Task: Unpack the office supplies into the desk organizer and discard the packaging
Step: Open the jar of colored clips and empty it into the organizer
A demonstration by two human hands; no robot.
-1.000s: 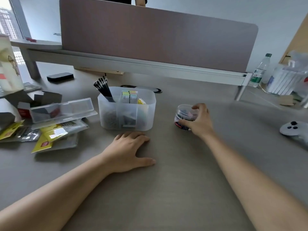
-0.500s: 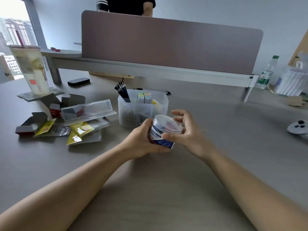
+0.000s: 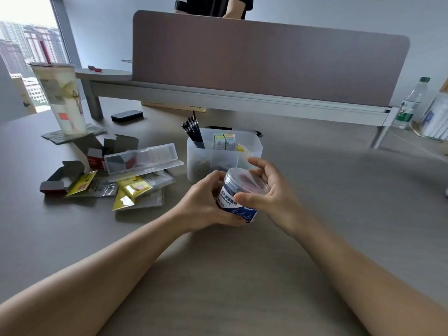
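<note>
A clear round tub of binder clips (image 3: 238,198) with a blue label is held tilted just above the desk, in front of the organizer. My left hand (image 3: 206,204) grips its body from the left and underneath. My right hand (image 3: 269,192) wraps its thumb and fingers around the clear lid. The translucent desk organizer (image 3: 252,151) stands right behind, holding black pens (image 3: 192,130), small coloured boxes (image 3: 224,140) and dark clips at the bottom.
Empty packaging lies to the left: a clear plastic case (image 3: 143,160), opened cardboard boxes (image 3: 101,149), yellow and clear wrappers (image 3: 126,190). A tall drink cup (image 3: 60,98) stands at far left, a water bottle (image 3: 409,103) at far right. A partition (image 3: 266,59) closes the back, with a person behind it.
My right hand lifted the tub from the desk on the right and brought it to the centre. My left hand left the desk and took its body; my right hand shifted onto the lid.
</note>
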